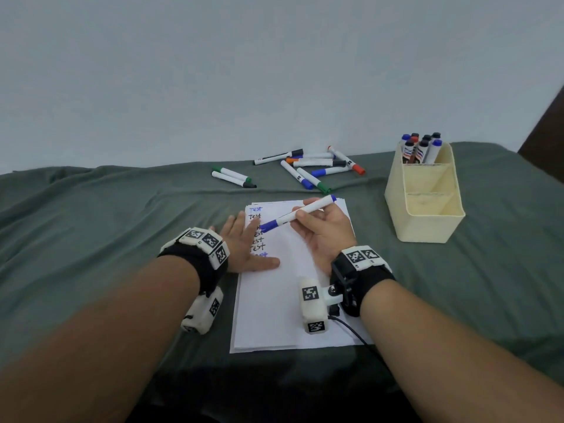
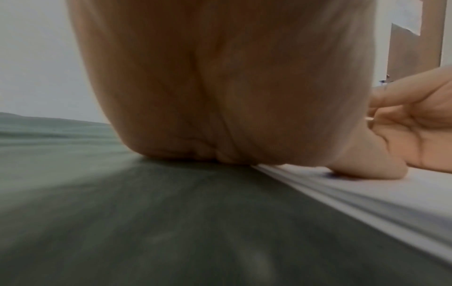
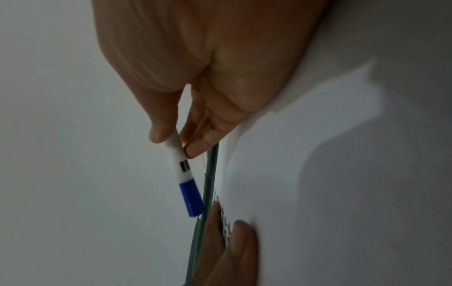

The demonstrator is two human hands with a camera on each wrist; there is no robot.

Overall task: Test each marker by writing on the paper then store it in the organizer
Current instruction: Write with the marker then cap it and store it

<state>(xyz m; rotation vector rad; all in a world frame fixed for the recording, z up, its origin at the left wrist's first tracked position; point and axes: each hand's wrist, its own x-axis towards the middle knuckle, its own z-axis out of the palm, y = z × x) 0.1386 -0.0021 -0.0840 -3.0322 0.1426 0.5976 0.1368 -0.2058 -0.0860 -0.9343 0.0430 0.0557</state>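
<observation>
1. The right hand (image 1: 325, 232) pinches a white marker with a blue cap (image 1: 300, 212) in its fingers (image 1: 305, 214), capped end pointing left and down over the white paper sheets (image 1: 274, 306).
2. The left hand (image 1: 247, 247) lies flat, fingers straight, on the paper's left edge beside handwritten "Test" lines (image 1: 255, 232).
3. Loose white markers (image 1: 308, 167) lie scattered on the green cloth (image 1: 91, 224) beyond the paper.
4. A cream plastic organizer (image 1: 427, 215) stands to the right, with capped markers (image 1: 421, 148) upright in its far compartment.

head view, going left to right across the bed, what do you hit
left hand flat on the paper → right hand holding the blue marker → organizer. The loose markers lie farther back, above the paper, so they have no clear place in the order.
</observation>
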